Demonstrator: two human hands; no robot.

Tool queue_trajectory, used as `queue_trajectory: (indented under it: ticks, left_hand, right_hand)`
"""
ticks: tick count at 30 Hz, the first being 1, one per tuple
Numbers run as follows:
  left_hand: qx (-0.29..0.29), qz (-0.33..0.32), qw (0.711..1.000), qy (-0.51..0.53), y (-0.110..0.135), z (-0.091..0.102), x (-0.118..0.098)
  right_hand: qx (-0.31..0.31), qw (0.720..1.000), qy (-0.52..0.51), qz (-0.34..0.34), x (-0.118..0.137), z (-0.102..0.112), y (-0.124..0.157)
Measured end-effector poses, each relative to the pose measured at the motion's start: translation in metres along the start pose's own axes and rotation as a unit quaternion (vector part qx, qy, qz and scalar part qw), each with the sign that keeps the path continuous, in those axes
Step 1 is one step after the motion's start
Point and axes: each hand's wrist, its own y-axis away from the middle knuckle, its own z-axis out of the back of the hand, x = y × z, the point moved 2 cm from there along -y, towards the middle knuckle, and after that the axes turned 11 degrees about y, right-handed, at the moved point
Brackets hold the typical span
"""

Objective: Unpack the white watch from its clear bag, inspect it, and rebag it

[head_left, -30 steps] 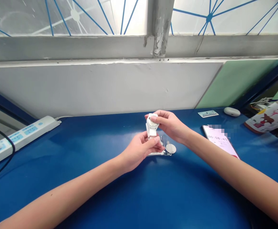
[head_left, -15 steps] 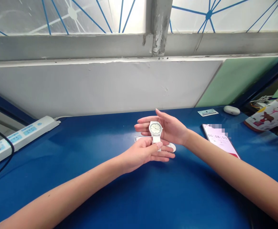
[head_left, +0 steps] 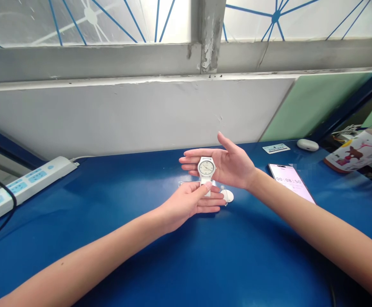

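A white wristwatch [head_left: 206, 167] with a round dial faces up over the blue table. My left hand [head_left: 190, 200] grips its lower strap, thumb on top and the other fingers stretched out beneath. Behind the watch, my right hand [head_left: 229, 166] is spread with the palm showing and the thumb raised. The watch case lies in front of its fingers; whether they touch it I cannot tell. A white round object [head_left: 227, 196] rests on the table just past my left fingertips. Something clear or white beneath my hands is mostly hidden.
On the right lie a phone [head_left: 289, 181] showing a timer, a small card [head_left: 275, 148] and a white earbud case [head_left: 307, 145]. A container with a printed label [head_left: 358, 151] leans at the right edge. A white power strip [head_left: 29, 187] with a black cable [head_left: 15, 200] occupies the left.
My right hand has opened wider, its thumb lifting away. My left hand has shifted slightly left with the watch, uncovering more of the white round object. The whole view has moved a little.
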Motion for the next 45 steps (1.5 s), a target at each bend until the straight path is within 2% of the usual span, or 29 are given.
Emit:
queue_trajectory:
  ticks: [6,15,22,25,28,30,32,34,36,38,40,42,45]
  left_hand:
    - [-0.007,-0.016,1.000,-0.006,-0.002,0.004,-0.003]
    - [0.047,0.013,0.999,0.010,-0.004,0.007,-0.006]
    - [0.033,0.008,0.999,0.002,-0.004,0.007,-0.010]
    - [-0.003,-0.025,0.999,-0.037,-0.005,0.009,-0.017]
    - [-0.048,-0.117,0.984,-0.124,-0.005,0.015,-0.028]
    - [-0.075,-0.187,0.953,-0.226,-0.004,0.020,-0.033]
    - [-0.107,-0.252,0.898,-0.343,-0.002,0.024,-0.037]
    - [-0.136,-0.310,0.834,-0.437,0.000,0.026,-0.039]
    - [-0.146,-0.347,0.788,-0.487,0.000,0.027,-0.038]
    - [-0.135,-0.360,0.778,-0.497,0.000,0.027,-0.036]
    - [-0.120,-0.355,0.786,-0.493,0.000,0.026,-0.031]
    - [-0.108,-0.354,0.789,-0.490,0.000,0.024,-0.026]
    - [-0.086,-0.351,0.776,-0.517,0.002,0.021,-0.017]
  right_hand:
    - [0.031,0.999,0.039,0.004,0.011,0.001,0.006]
    - [0.010,0.999,0.042,0.009,0.008,0.002,0.004]
    - [-0.005,0.999,0.041,0.015,0.008,0.003,0.003]
    - [-0.014,0.997,0.060,0.035,0.010,0.004,0.003]
    - [-0.037,0.990,0.121,0.058,0.007,0.005,0.002]
    - [-0.072,0.974,0.200,0.079,0.004,0.006,0.001]
    - [-0.112,0.941,0.305,0.101,0.001,0.007,0.000]
    - [-0.140,0.891,0.415,0.121,-0.001,0.008,0.001]
    - [-0.147,0.837,0.507,0.147,-0.002,0.007,0.005]
    - [-0.139,0.793,0.566,0.178,-0.002,0.006,0.012]
    - [-0.134,0.766,0.594,0.205,-0.004,0.005,0.024]
    - [-0.140,0.749,0.608,0.223,-0.008,0.005,0.037]
    - [-0.148,0.733,0.628,0.215,-0.018,0.005,0.057]
